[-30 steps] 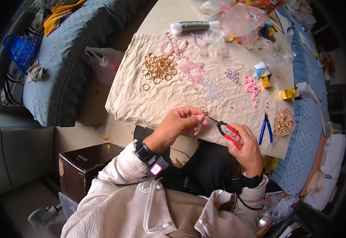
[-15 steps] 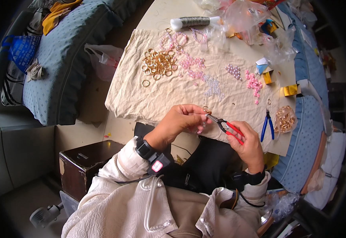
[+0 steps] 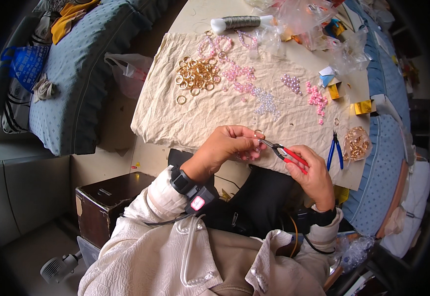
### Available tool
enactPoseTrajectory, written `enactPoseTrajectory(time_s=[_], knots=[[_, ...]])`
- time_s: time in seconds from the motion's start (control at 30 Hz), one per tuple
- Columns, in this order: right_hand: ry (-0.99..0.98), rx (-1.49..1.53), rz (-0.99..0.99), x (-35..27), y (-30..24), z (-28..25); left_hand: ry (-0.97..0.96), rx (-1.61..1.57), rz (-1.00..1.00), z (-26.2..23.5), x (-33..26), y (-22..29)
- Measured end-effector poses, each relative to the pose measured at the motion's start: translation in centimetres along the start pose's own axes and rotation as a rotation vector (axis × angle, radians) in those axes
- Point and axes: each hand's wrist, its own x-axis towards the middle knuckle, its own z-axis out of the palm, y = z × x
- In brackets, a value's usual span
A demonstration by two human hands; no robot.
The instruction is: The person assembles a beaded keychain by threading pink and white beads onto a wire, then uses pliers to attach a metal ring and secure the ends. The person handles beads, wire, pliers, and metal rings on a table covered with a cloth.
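Note:
My left hand point(image 3: 229, 143) is closed in a pinch on a gold ring point(image 3: 259, 133) that stands up past its fingertips. Pink beads point(image 3: 247, 156) dangle just under those fingers, partly hidden by them. In my right hand point(image 3: 314, 172) are red-handled pliers point(image 3: 293, 156), their dark jaws meeting the left fingertips just below the ring. Whether the jaws grip anything is too small to tell. Beyond the hands, on a cream cloth point(image 3: 163, 118), lie a heap of gold rings point(image 3: 197, 75), pink beads point(image 3: 239, 74), clear beads point(image 3: 266, 104), lilac beads point(image 3: 292, 84) and brighter pink beads point(image 3: 317, 101).
Blue-handled cutters point(image 3: 334, 150) lie at the right beside a clear bag of gold pieces point(image 3: 357, 143). A spool of grey cord point(image 3: 239, 22) and crumpled plastic bags point(image 3: 306, 19) are at the far edge. Small yellow boxes point(image 3: 362, 107) stand on the right.
The pliers and my right hand have shifted slightly to the right, and the pliers still reach the left fingertips. The left hand keeps its pinch on the ring. The view has moved a little.

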Motion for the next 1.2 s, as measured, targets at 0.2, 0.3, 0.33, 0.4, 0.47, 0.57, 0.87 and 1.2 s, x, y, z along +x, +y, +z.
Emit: enactPoseTrajectory(time_s=[0.2, 0.3, 0.33, 0.4, 0.47, 0.57, 0.87, 1.2], knots=[[0.016, -0.080, -0.008, 0.3, 0.7, 0.0, -0.012, -0.029, 0.017, -0.1, 0.2, -0.2], [0.023, -0.084, 0.044, 0.9, 1.3, 0.2, -0.002, -0.044, 0.026, 0.0, 0.3, -0.6], [0.035, -0.094, -0.004, 0.9, 1.3, 0.2, 0.001, -0.043, 0.036, -0.1, 0.4, -0.7], [0.046, -0.122, -0.002, 1.0, 1.2, 0.3, 0.004, -0.025, 0.051, -0.4, 0.4, -0.9], [0.074, -0.162, 0.003, 0.8, 1.1, 0.3, -0.005, 0.013, 0.061, -0.9, 0.5, -1.2], [0.153, -0.258, -0.049, 0.2, 1.4, 0.0, -0.013, 0.036, 0.055, -1.1, 0.6, -1.7], [0.451, -0.775, -0.187, -0.9, 4.6, 0.6, 0.001, -0.025, 0.118, -0.4, 0.1, -1.0], [0.381, -0.205, -0.488, 1.4, -0.1, 6.7, -0.024, -0.021, 0.090, 0.7, -0.4, -1.4]])
